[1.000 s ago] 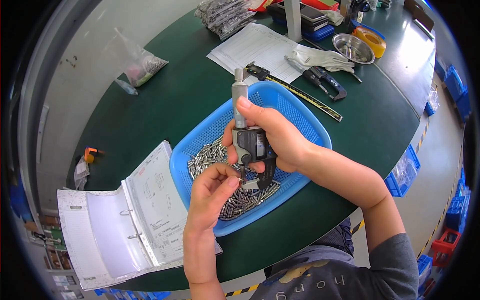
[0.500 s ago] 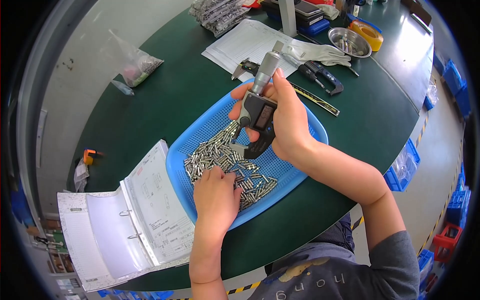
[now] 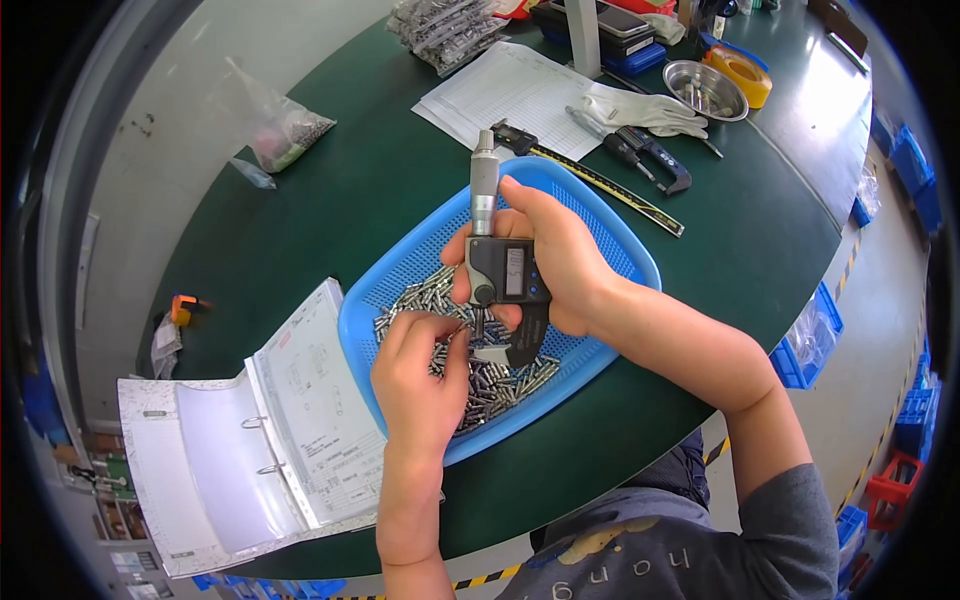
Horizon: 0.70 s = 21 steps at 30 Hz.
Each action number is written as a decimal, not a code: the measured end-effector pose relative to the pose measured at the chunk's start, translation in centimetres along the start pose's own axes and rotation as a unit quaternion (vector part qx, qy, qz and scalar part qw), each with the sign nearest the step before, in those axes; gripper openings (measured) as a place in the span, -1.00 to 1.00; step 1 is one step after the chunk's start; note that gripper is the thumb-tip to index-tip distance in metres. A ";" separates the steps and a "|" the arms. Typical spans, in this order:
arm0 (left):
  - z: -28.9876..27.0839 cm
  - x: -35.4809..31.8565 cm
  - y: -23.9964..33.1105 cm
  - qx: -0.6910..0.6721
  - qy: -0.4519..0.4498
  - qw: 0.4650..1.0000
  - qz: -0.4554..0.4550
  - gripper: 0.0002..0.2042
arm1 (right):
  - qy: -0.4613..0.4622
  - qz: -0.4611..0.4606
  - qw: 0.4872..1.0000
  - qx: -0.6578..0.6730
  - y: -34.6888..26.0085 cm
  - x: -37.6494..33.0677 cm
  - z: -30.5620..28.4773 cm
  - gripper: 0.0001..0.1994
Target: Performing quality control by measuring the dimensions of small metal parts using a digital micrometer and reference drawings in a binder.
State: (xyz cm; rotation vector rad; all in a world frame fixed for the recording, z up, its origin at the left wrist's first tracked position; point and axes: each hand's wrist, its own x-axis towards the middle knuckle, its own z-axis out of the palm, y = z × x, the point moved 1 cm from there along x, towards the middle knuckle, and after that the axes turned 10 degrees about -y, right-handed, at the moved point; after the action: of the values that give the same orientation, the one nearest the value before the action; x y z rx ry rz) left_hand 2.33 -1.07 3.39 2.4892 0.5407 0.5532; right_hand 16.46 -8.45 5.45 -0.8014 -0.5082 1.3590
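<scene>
My right hand [image 3: 565, 255] is wrapped round a digital micrometer [image 3: 505, 270], its silver thimble pointing away from me and its lit display facing up. Beside the micrometer's measuring gap, my left hand [image 3: 420, 375] has thumb and forefinger pinched together. Between those fingertips is what looks like a small metal pin, mostly hidden. Both hands are over a blue perforated plastic basket [image 3: 362, 322]. A heap of small silvery metal pins [image 3: 505, 385] covers part of its bottom, some of it hidden under my hands.
An open ring binder [image 3: 320, 420] with drawings lies left of the basket. Beyond it are a digital caliper [image 3: 610, 188], a second micrometer [image 3: 648, 158], white gloves [image 3: 645, 108], paper sheets [image 3: 500, 95] and a metal bowl [image 3: 705, 90]. A clear bag [image 3: 285, 130] sits far left.
My left hand has risen from the pin heap to the micrometer's gap, its fingers now pinched. My right hand has turned the micrometer more upright and brought it nearer; its display reading has changed.
</scene>
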 end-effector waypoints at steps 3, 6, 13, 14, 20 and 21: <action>-0.2 0.1 0.3 -0.001 0.067 0.994 0.089 -0.86 | 0.007 -0.011 1.000 0.007 -0.2 0.1 -0.2 -0.41; -0.4 0.2 0.7 0.019 0.085 0.986 0.141 -0.84 | 0.011 -0.012 1.000 0.012 -0.6 0.0 -0.3 -0.43; -0.4 0.1 0.4 0.047 0.104 0.976 0.185 -0.83 | 0.003 0.009 1.000 0.028 -0.5 0.2 -0.6 -0.45; -0.4 0.2 0.5 0.049 0.109 0.974 0.194 -0.83 | 0.004 0.008 1.000 0.028 -0.4 0.2 -0.7 -0.45; -0.5 0.2 0.6 0.060 0.107 0.970 0.210 -0.83 | 0.005 0.026 0.999 0.025 -0.5 0.1 -0.6 -0.45; -0.5 0.2 0.7 0.060 0.106 0.970 0.210 -0.83 | 0.006 0.030 0.999 0.022 -0.5 0.1 -0.5 -0.45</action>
State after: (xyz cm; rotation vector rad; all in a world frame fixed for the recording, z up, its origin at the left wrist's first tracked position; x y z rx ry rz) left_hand 2.41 -1.33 4.18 2.6899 0.1181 0.9838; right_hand 17.20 -8.45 5.48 -0.7941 -0.4469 1.4157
